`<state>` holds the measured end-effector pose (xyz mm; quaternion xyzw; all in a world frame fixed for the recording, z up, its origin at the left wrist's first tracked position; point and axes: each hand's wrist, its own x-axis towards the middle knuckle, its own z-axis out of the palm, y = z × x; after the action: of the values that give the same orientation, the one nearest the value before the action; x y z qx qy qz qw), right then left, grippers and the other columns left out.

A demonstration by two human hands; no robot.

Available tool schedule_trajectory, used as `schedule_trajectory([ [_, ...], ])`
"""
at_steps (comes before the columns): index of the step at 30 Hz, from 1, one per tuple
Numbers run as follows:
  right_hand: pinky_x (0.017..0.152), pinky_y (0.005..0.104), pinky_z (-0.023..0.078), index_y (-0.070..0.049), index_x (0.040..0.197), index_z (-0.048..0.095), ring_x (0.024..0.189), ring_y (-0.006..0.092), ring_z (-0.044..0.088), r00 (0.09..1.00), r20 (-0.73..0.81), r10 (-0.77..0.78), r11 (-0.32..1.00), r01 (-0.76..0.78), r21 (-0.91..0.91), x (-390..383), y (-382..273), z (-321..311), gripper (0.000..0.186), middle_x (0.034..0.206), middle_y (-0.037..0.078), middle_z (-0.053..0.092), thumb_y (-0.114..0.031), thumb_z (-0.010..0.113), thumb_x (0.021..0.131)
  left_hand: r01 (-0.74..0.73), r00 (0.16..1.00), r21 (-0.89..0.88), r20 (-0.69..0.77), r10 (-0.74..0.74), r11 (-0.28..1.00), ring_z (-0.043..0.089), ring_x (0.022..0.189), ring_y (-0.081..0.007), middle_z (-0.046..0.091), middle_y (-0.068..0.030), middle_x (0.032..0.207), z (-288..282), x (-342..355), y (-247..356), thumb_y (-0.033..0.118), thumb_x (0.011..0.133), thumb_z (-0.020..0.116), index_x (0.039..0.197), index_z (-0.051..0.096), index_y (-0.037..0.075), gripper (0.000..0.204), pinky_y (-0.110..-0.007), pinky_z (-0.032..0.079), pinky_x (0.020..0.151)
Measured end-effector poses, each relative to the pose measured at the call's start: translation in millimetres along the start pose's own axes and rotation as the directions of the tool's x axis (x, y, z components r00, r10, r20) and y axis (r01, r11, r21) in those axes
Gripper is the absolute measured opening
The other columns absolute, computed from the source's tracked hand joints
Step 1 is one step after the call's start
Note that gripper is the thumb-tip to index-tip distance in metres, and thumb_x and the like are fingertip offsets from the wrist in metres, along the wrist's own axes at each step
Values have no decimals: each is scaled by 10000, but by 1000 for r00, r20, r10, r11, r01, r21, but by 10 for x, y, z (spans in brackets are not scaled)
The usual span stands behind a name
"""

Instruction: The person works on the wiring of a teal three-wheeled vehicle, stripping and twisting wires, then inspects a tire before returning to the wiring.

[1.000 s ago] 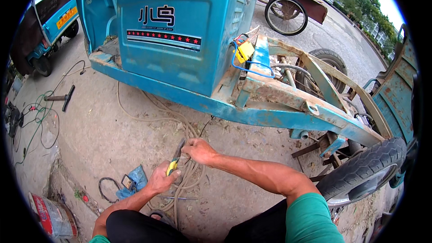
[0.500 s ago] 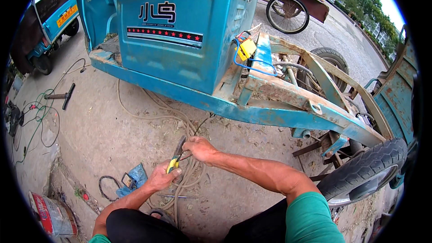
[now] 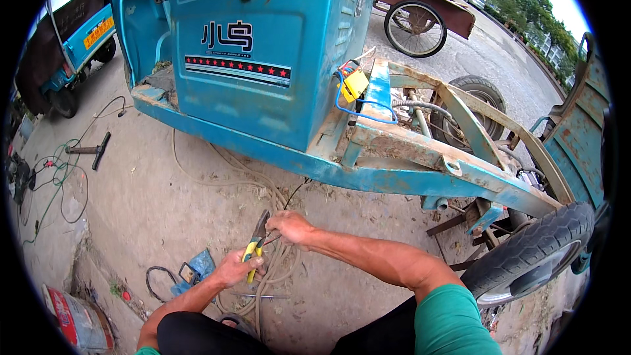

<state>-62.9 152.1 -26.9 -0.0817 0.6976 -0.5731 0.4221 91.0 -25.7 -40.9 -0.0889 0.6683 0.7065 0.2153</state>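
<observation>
My left hand (image 3: 235,268) is wrapped round the yellow handles of a pair of pliers (image 3: 252,250), which stand spread apart. The pliers' dark jaws point up, beside the fingertips of my right hand (image 3: 289,227). That hand is closed in a pinch on a thin dark cable (image 3: 297,190), which runs up toward the underside of a blue three-wheeler (image 3: 250,105). A short end of wire shows near the plier jaws; whether they touch it is hard to tell. Below both hands, loops of beige rope or hose (image 3: 279,264) lie on the ground.
A bare rusty frame (image 3: 420,144) and a tyre (image 3: 532,253) stand to the right. A blue bag (image 3: 202,263) lies by my left forearm, a red and white bucket (image 3: 79,319) at lower left. A hammer (image 3: 100,151) and green cables (image 3: 59,184) lie farther left.
The pliers' handles have spread apart in my left hand. My right hand keeps its pinch close to the jaws, slightly lower in view. The whole view has shifted slightly.
</observation>
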Motion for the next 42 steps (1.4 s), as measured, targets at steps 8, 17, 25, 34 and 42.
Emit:
schedule_trajectory([
  [8,695,376,490,21,885,681,723,211,610,996,-75,-55,985,42,-165,47,49,46,320,785,119,665,-293,665,826,-192,949,515,-121,293,835,624,892,-323,608,-179,933,51,38,15,339,909,671,1022,621,9,352,-421,481,780],
  [17,503,267,386,-56,863,626,581,106,492,997,-38,-69,997,68,-24,60,68,28,180,771,13,586,-233,654,870,-226,926,605,-110,361,763,606,746,-312,573,-157,806,27,59,-26,345,912,665,938,582,12,344,-419,476,680],
  [25,428,291,305,-52,807,587,519,103,406,997,35,67,979,-73,191,-110,-157,63,156,727,18,514,-203,621,828,-142,988,132,-37,148,981,602,645,-128,615,-38,749,19,9,0,257,962,645,959,568,31,238,-295,500,592],
  [34,415,288,251,-57,796,558,471,91,329,988,121,92,963,-119,241,-76,-110,1,149,689,4,469,-193,608,831,-75,997,40,35,74,996,632,714,-134,650,-53,795,-26,-3,13,247,982,621,1033,582,19,237,-301,528,661],
  [42,424,276,280,-78,806,590,471,84,355,994,75,77,979,-89,184,-28,-125,52,128,650,-21,464,-199,620,838,-54,998,52,45,51,997,645,742,-123,677,-46,816,-125,-3,-42,281,987,615,1056,606,37,254,-298,523,661],
])
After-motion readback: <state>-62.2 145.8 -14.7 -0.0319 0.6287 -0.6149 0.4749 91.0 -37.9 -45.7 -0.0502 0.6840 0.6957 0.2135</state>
